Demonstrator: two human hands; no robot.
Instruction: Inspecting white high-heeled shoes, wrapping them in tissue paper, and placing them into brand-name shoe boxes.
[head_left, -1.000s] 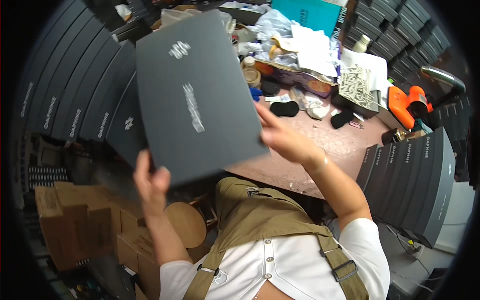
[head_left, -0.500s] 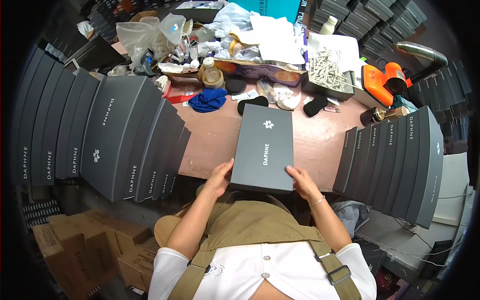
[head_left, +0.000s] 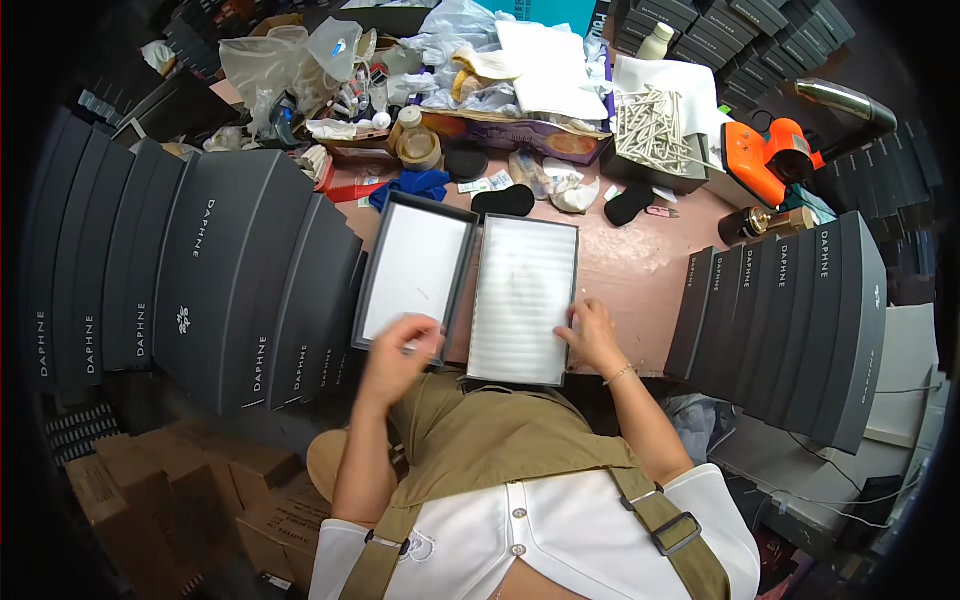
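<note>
Khaki apron straps and a white shirt filled the bottom of the frame, and both forearms reached up from there to the pinkish bench [head_left: 640,270]. The left hand [head_left: 395,352], blurred, sat at the lower corner of the box lid [head_left: 415,272], which lay upturned left of centre; whether its fingers pinched the rim or only touched it I could not tell. The right hand [head_left: 592,335] lay flat and open against the lower right edge of the box base [head_left: 522,298], pressing rather than gripping. The two halves lay side by side, touching or nearly so, with the base showing a pale ribbed lining and nothing visible inside.

Judging by that, the box was already open and split, while filling and closing it seemed left to do.

Rows of closed dark boxes [head_left: 230,270] stood packed on edge at the left of the frame, and another row [head_left: 800,320] at the right. Farther up lay black pads [head_left: 503,200], a blue cloth [head_left: 418,184], crumpled plastic bags [head_left: 265,60], a tray of pale sticks [head_left: 655,125] and an orange tool [head_left: 775,155] in the upper right.
</note>
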